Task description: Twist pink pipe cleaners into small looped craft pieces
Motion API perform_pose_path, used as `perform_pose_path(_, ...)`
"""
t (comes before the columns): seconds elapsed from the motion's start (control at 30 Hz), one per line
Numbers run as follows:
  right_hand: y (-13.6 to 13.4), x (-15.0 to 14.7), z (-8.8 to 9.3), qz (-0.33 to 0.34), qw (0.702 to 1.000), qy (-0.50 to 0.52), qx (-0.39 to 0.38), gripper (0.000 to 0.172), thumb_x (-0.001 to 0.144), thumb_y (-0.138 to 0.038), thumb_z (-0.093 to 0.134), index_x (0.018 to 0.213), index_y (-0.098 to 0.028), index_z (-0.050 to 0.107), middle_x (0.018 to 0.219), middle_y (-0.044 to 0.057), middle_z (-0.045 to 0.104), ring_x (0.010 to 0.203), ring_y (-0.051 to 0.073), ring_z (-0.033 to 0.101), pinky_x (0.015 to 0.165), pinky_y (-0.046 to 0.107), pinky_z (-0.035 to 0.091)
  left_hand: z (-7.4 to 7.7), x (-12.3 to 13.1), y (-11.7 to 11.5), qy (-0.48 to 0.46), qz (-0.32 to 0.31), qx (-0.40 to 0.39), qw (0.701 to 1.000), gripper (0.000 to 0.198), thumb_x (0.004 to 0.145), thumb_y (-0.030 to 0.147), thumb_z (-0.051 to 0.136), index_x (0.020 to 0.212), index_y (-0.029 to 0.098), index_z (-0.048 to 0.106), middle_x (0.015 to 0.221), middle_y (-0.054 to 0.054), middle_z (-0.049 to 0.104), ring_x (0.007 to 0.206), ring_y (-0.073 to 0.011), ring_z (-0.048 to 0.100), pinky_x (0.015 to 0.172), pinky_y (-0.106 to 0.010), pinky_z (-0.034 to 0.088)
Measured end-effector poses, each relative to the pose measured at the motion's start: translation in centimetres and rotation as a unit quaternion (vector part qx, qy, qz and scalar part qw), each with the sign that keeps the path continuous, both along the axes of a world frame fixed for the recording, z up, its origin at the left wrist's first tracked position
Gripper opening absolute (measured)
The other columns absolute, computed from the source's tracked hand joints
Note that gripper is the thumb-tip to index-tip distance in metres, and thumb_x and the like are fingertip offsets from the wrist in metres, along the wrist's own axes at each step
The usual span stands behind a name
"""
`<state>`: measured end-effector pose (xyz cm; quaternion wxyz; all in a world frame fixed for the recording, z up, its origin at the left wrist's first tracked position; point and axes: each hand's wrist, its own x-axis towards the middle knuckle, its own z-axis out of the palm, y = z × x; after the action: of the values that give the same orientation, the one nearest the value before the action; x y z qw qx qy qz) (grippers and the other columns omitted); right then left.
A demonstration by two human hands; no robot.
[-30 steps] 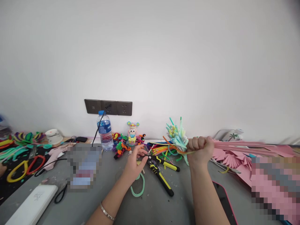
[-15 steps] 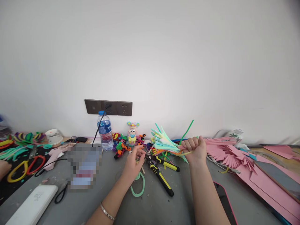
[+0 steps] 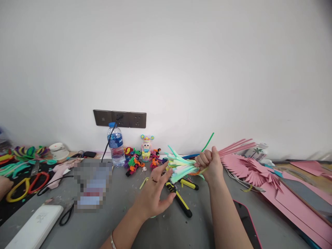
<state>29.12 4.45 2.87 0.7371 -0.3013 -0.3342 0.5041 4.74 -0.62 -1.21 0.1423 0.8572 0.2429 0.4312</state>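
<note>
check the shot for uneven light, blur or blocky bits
Head view: wall brightest centrally, dimming toward the edges; same view: the right hand and fuzzy stems read clearly, a bottle-like thing looks smeared far left, blocky pixelation masks a patch left of the left hand.

A clear bottle [image 3: 118, 146] with a blue cap and label stood upright on the grey worktop [image 3: 85, 228], in front of a dark socket panel [image 3: 103, 118] fixed to the white wall [image 3: 166, 62]. A small figurine [image 3: 146, 147] sat to its right. Farther left lay scissors [image 3: 27, 186] with one yellow and one orange-red handle, a pink pistol-shaped tool [image 3: 57, 174] and a white oblong device [image 3: 35, 226]. On the right, pink pleated paper [image 3: 250, 173] spread before a carton [image 3: 258, 152] printed with a palm tree.
</note>
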Motion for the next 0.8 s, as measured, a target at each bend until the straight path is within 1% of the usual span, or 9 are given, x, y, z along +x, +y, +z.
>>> perform_pose_path(0.13,0.21,-0.1,-0.3,-0.01,1.0,0.011,0.004,0.06,0.086,-0.054,0.053,0.042,-0.022,0.027,0.034,-0.01,0.019,0.03,0.008,0.017,0.031,0.023,0.028,-0.05,-0.05,-0.2,0.002,-0.013,0.016,1.0,0.066,0.088,0.016,0.051,0.146,0.033,0.023,0.151,-0.012,0.031,0.137,-0.0311,0.033,0.104,-0.046,0.04)
perform_pose_path(0.27,0.31,0.09,-0.58,-0.053,0.998,0.03,0.008,0.06,0.088,-0.053,0.05,0.043,-0.022,0.026,0.034,-0.01,0.02,0.03,0.008,0.017,0.03,0.022,0.025,0.32,-0.07,-0.41,0.007,-0.028,0.05,0.998,0.062,0.086,0.012,0.05,0.141,0.035,0.033,0.148,-0.011,0.035,0.132,-0.0299,0.041,0.101,-0.044,0.043)
perform_pose_path(0.37,0.38,0.11,-0.65,-0.08,0.996,0.026,0.019,0.06,0.089,-0.055,0.048,0.044,-0.021,0.025,0.035,-0.01,0.02,0.03,0.007,0.017,0.032,0.022,0.026,0.6,-0.02,-0.58,0.017,-0.033,0.082,0.996,0.063,0.085,0.009,0.048,0.141,0.035,0.036,0.143,-0.012,0.04,0.128,-0.029,0.046,0.099,-0.044,0.045)
perform_pose_path(0.47,0.43,0.06,-0.63,-0.086,0.996,0.029,0.02,0.061,0.09,-0.054,0.047,0.044,-0.021,0.025,0.034,-0.01,0.02,0.03,0.007,0.017,0.033,0.022,0.026,0.66,0.02,-0.65,0.025,-0.031,0.101,0.994,0.064,0.085,0.008,0.048,0.141,0.036,0.036,0.14,-0.013,0.042,0.126,-0.0287,0.048,0.096,-0.042,0.047)
perform_pose_path(0.53,0.44,0.08,-0.65,-0.086,0.995,0.034,0.02,0.06,0.09,-0.054,0.046,0.044,-0.021,0.025,0.034,-0.01,0.02,0.03,0.007,0.017,0.033,0.022,0.026,0.6,0.01,-0.62,0.026,-0.027,0.103,0.994,0.065,0.085,0.008,0.048,0.141,0.037,0.035,0.139,-0.012,0.042,0.127,-0.0289,0.047,0.096,-0.042,0.047)
perform_pose_path(0.63,0.4,0.23,-0.71,-0.092,0.995,0.033,0.034,0.061,0.091,-0.053,0.046,0.045,-0.02,0.024,0.035,-0.01,0.019,0.03,0.007,0.016,0.034,0.022,0.026,0.49,-0.04,-0.45,0.035,-0.026,0.103,0.994,0.066,0.084,0.007,0.047,0.141,0.038,0.036,0.142,-0.012,0.037,0.127,-0.0287,0.046,0.095,-0.041,0.048)
perform_pose_path(0.8,0.15,0.18,-0.4,-0.101,0.993,0.049,0.034,0.061,0.092,-0.052,0.043,0.044,-0.02,0.023,0.036,-0.009,0.019,0.03,0.007,0.017,0.034,0.023,0.027,0.4,-0.05,-0.09,0.015,-0.032,0.131,0.991,0.065,0.084,0.002,0.045,0.14,0.034,0.038,0.144,-0.011,0.03,0.128,-0.0272,0.044,0.095,-0.038,0.047)
